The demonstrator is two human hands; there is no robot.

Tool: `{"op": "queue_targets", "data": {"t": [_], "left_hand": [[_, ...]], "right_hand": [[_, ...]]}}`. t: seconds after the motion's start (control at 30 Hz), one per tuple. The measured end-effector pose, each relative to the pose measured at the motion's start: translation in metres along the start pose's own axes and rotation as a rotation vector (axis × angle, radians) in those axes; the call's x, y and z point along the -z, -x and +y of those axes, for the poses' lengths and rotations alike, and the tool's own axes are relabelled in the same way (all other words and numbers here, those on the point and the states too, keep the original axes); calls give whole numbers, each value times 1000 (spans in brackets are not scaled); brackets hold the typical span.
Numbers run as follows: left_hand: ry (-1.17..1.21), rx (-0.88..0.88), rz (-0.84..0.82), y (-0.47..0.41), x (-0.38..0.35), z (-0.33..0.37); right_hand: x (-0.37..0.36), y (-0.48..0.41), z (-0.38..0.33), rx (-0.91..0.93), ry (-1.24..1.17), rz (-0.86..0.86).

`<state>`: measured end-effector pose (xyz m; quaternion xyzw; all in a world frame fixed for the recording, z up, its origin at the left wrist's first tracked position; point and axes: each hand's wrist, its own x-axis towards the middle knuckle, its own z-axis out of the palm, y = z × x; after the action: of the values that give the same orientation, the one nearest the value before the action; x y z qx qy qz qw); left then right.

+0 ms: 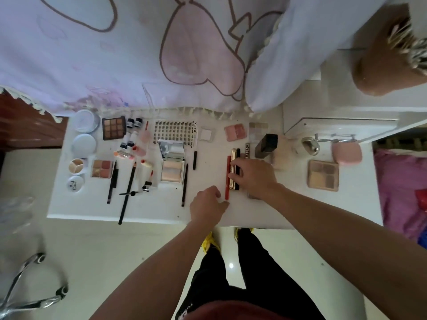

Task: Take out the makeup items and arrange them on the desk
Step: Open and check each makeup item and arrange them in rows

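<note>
Nearest: left hand [208, 204] at the desk's [150, 211] front edge, fingers curled, thumb and fingertips touching the near end of a red pencil [227, 177]; whether it pinches the pencil cannot be told. Just beyond: right hand [254, 176], palm down, fingers spread flat over a gold tube [234, 155] and dark sticks lying side by side, right of the pencil.

Mid-desk, left of the hands: open compact [172, 167], black pencils [129, 185], blush quad [101, 169], round jars [84, 144]. Right: beige palette [323, 175], pink case [346, 153], black box [265, 146].

Far row: nine-pan palette [114, 127], lash tray [174, 132], pink blush [235, 132]. Behind: patterned cloth [115, 54].
</note>
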<state>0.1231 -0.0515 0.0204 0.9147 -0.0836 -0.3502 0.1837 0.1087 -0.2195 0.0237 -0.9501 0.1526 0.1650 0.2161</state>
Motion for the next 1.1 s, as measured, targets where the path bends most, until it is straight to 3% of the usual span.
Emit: {"op": "queue_targets", "data": {"t": [0.43,0.83,1.0,1.1], "left_hand": [[-30,113,158,-1,-8,21],[-84,51,186,-12,5,26],[-87,0,195,5,27,17],[-126,-80,218,18,49,10]], "right_hand": [[-6,0,21,25,-88,-43],[0,4,35,67,-44,-62],[8,2,31,39,-14,-147],[21,1,16,-42,-136,-82]]}}
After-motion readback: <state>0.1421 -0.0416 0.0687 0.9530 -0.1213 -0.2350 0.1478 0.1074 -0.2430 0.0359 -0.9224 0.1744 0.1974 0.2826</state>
